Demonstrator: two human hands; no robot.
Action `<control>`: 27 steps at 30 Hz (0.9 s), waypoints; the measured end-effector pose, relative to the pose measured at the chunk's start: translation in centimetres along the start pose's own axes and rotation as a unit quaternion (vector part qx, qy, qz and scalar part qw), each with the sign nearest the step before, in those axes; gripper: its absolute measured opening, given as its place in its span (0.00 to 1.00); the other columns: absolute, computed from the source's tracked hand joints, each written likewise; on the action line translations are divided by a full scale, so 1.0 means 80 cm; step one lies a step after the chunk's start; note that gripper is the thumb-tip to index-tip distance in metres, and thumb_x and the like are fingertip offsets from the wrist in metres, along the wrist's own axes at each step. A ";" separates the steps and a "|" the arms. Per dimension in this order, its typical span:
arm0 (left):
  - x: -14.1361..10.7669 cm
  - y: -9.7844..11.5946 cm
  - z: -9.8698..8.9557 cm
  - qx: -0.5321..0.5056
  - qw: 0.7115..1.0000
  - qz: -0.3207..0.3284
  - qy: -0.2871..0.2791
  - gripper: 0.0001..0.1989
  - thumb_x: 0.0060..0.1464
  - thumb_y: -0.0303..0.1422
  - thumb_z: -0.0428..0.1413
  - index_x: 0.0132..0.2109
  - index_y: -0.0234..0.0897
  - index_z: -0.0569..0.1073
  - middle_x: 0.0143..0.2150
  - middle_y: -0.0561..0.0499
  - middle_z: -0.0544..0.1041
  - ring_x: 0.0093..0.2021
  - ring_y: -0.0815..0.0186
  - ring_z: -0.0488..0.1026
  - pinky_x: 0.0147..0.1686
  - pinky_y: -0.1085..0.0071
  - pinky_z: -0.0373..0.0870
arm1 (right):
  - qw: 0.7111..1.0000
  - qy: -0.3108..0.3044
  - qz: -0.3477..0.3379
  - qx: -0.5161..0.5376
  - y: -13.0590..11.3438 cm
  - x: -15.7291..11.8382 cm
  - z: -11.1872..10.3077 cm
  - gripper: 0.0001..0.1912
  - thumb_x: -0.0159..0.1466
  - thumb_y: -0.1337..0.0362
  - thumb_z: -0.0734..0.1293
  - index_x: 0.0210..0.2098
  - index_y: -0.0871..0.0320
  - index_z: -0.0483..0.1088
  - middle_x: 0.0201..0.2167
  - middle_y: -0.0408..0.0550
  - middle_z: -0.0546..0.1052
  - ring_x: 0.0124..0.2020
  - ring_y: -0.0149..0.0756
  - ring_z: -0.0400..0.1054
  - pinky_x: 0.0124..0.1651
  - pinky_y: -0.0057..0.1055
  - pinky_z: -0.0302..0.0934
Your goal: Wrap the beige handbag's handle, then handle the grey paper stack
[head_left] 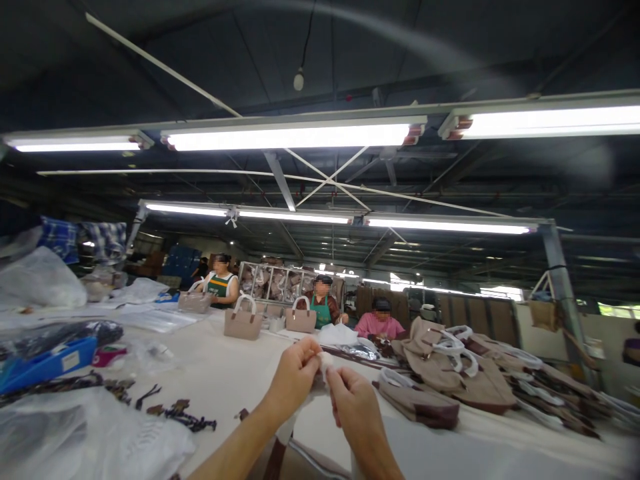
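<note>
Head view: left hand (295,373) and right hand (353,397) are pinching a white wrapped piece (326,362) between their fingertips, close together in front of the wearer, while a taupe bag (305,465) is lying below them, partly hidden. A heap of bags (480,383) is resting at right on the pale table (210,373); upright handbags (243,325) are standing farther back, and a blue tray (50,363) is lying at left.

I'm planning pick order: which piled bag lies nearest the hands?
The taupe-and-brown bag at the near left edge of the pile, closest to the right hand; the rest lie farther right or behind.
</note>
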State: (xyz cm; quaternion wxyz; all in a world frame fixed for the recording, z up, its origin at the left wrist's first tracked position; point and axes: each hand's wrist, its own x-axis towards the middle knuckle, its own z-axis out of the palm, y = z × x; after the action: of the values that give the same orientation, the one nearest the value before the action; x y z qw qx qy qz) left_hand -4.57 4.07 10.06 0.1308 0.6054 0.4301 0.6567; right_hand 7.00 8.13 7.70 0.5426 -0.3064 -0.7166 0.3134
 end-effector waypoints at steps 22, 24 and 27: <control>-0.026 -0.004 0.003 0.073 0.995 0.060 0.028 0.05 0.56 0.31 0.48 0.32 0.38 0.66 0.22 0.58 0.65 0.24 0.69 0.61 0.26 0.74 0.56 | 0.994 -0.077 0.047 0.061 -0.017 0.010 0.001 0.18 0.57 0.50 0.55 0.17 0.54 0.56 0.12 0.36 0.62 0.10 0.23 0.52 0.14 0.24 0.42; -0.025 -0.008 0.003 0.071 0.995 0.063 0.030 0.04 0.53 0.29 0.48 0.31 0.38 0.66 0.22 0.58 0.66 0.24 0.69 0.62 0.26 0.74 0.57 | 0.989 -0.102 0.076 0.072 -0.027 0.011 -0.004 0.14 0.58 0.55 0.56 0.20 0.54 0.57 0.13 0.37 0.64 0.09 0.23 0.53 0.13 0.23 0.43; -0.021 -0.009 0.003 0.092 0.992 0.076 0.048 0.05 0.51 0.27 0.47 0.29 0.38 0.65 0.22 0.58 0.65 0.24 0.70 0.61 0.27 0.74 0.57 | 0.981 -0.131 0.116 0.083 -0.039 0.015 -0.013 0.09 0.59 0.58 0.55 0.25 0.55 0.58 0.16 0.38 0.68 0.10 0.24 0.57 0.12 0.21 0.45</control>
State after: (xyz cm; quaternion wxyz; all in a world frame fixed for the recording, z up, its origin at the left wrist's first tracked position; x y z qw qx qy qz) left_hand -4.21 3.43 8.40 0.0039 0.6134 0.4473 0.6509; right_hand 7.40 7.22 11.07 0.4276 -0.2979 -0.7123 0.4702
